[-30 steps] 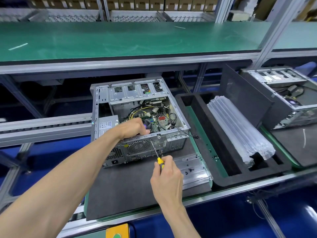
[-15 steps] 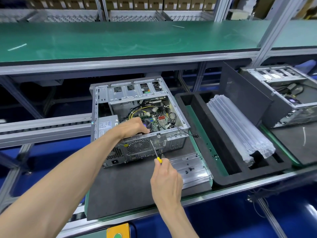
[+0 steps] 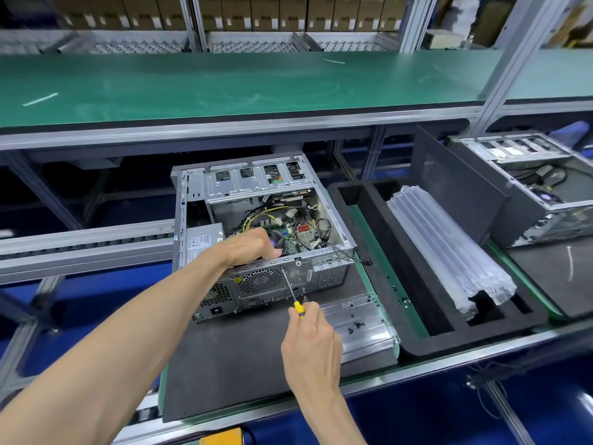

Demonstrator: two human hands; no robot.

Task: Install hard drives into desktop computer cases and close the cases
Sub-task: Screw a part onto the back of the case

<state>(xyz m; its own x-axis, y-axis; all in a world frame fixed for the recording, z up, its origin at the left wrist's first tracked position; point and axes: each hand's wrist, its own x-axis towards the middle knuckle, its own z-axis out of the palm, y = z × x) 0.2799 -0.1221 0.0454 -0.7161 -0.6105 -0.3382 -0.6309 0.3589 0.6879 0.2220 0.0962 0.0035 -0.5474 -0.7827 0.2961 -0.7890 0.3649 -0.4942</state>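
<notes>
Left hand [image 3: 253,247] curled — right hand [image 3: 309,343] gripping.

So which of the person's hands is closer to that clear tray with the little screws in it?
The right. The right hand, gripping the screwdriver, sits just beside the clear screw tray's left edge. The left hand is farther back, resting on the open computer case at its rear rim.

Case [image 3: 266,232]: bare silver-grey metal, rear panel perforated with round fan grille and honeycomb vent. Cables [image 3: 256,215] inside: yellow and black. Board [image 3: 290,237]: green, red patch, blue slots. Fan hub [image 3: 273,244]: purple. Screwdriver [image 3: 293,295]: yellow handle, steel shaft. Mat [image 3: 231,358]: dark grey, green edge. Foam tray [image 3: 414,277]: black. Sleeves [image 3: 449,248]: clear, ribbed. Shelf [image 3: 224,85]: green top, black rim. Floor [image 3: 433,419]: blue. Boxes [image 3: 266,12]: brown.
</notes>
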